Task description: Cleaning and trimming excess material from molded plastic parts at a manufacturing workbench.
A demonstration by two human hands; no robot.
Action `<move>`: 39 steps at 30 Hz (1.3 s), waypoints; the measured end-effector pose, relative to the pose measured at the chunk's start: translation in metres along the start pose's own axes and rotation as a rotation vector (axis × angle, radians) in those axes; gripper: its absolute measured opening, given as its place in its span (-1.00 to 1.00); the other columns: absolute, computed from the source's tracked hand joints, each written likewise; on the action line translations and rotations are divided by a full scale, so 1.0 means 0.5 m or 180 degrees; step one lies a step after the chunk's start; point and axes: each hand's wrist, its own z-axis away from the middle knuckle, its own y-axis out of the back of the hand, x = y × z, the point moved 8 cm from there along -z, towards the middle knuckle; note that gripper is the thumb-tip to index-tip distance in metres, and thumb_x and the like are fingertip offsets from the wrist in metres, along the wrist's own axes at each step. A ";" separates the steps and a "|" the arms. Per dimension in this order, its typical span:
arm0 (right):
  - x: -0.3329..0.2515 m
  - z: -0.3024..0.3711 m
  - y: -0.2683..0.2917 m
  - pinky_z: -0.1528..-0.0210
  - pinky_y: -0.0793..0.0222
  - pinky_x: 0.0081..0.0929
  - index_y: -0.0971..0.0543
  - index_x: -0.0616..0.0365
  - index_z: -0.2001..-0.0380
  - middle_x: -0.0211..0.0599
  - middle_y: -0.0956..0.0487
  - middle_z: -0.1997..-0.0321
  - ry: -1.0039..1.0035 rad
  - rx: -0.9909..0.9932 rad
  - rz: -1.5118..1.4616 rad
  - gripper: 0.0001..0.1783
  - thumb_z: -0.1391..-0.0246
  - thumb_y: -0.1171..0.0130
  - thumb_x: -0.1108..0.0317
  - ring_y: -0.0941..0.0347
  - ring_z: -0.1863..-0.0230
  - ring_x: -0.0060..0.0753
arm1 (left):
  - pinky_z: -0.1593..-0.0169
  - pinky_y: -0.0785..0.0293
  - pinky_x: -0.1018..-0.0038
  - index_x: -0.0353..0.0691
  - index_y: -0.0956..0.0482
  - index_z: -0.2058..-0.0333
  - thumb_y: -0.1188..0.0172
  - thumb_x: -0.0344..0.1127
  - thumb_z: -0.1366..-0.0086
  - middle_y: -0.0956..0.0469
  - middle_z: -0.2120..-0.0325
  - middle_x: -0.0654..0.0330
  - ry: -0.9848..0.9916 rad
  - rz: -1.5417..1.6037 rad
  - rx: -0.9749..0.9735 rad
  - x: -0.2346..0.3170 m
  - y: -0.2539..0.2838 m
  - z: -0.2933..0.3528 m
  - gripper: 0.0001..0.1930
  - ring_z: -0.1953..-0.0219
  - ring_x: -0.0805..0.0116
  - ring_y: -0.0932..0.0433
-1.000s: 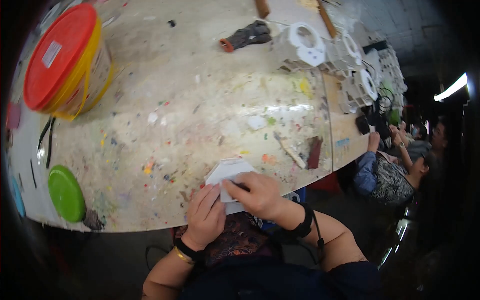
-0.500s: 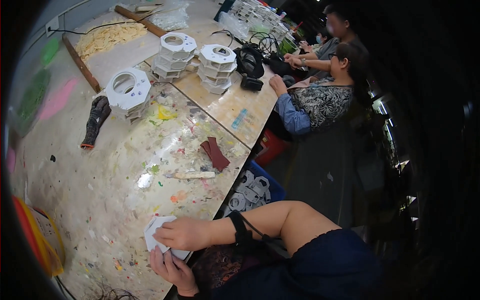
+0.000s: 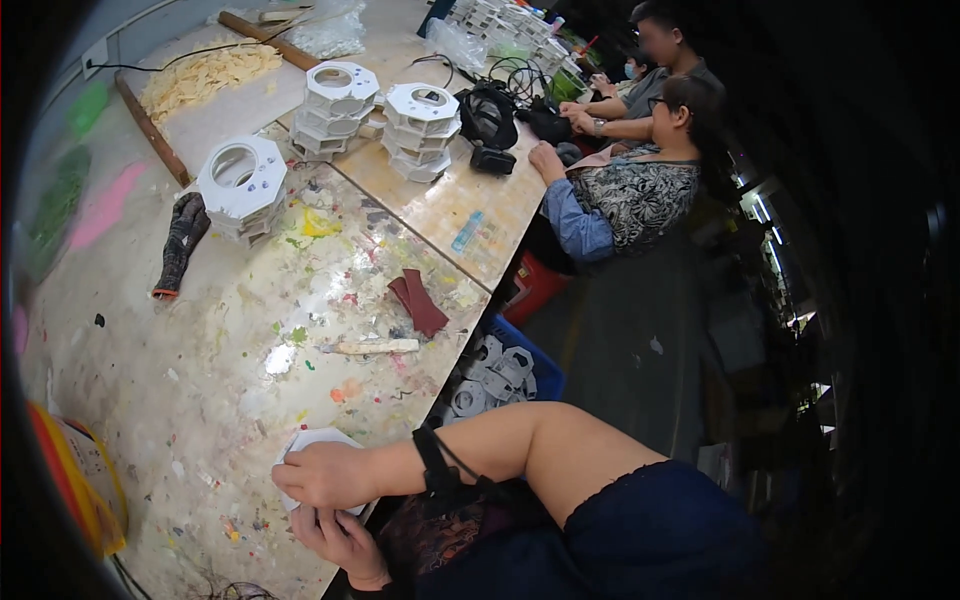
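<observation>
Two hands meet over the table (image 3: 215, 395): left hand (image 3: 340, 547), fingers bent, at six o'clock of the white octagonal piece (image 3: 314, 436); right hand (image 3: 325, 475) over it. Whether either grips it, I cannot tell. Beyond: maroon strips (image 3: 424, 310) at one o'clock, stacked frames (image 3: 328, 124) at twelve.

White piece (image 3: 322, 436), maroon strips (image 3: 426, 310), blue crate (image 3: 549, 374)
</observation>
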 end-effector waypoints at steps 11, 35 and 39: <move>0.015 0.023 0.010 0.34 -0.48 -0.34 -0.56 0.26 0.33 -0.22 -0.51 0.23 -0.0056 0.0069 -0.0283 -0.72 0.18 -0.18 0.35 -0.51 0.24 -0.18 | -0.25 -0.25 0.06 -0.28 -0.61 0.09 -0.12 -0.54 -0.22 -0.48 -0.02 -0.03 0.0122 -0.0154 0.0168 -0.006 0.001 0.013 -0.72 -0.14 -0.10 -0.39; 0.023 0.007 0.062 0.48 -0.40 -0.44 -0.60 0.28 0.08 -0.39 -0.41 0.40 -0.0205 -0.0151 0.0434 -0.47 0.25 -0.21 0.36 -0.44 0.40 -0.37 | -0.17 -0.40 0.18 -0.20 -0.69 0.16 -0.28 -0.59 0.03 -0.52 0.04 0.09 0.0076 -0.0087 0.0254 0.037 0.025 -0.033 -0.62 -0.09 -0.01 -0.44; 0.030 -0.007 0.068 0.49 -0.40 -0.43 -0.63 0.25 0.11 -0.39 -0.45 0.39 -0.0149 -0.0030 0.0262 -0.49 0.28 -0.21 0.42 -0.45 0.44 -0.35 | -0.18 -0.40 0.17 -0.20 -0.69 0.15 -0.27 -0.59 0.03 -0.53 0.04 0.09 0.0159 -0.0061 0.0221 0.035 0.023 -0.037 -0.61 -0.09 -0.01 -0.44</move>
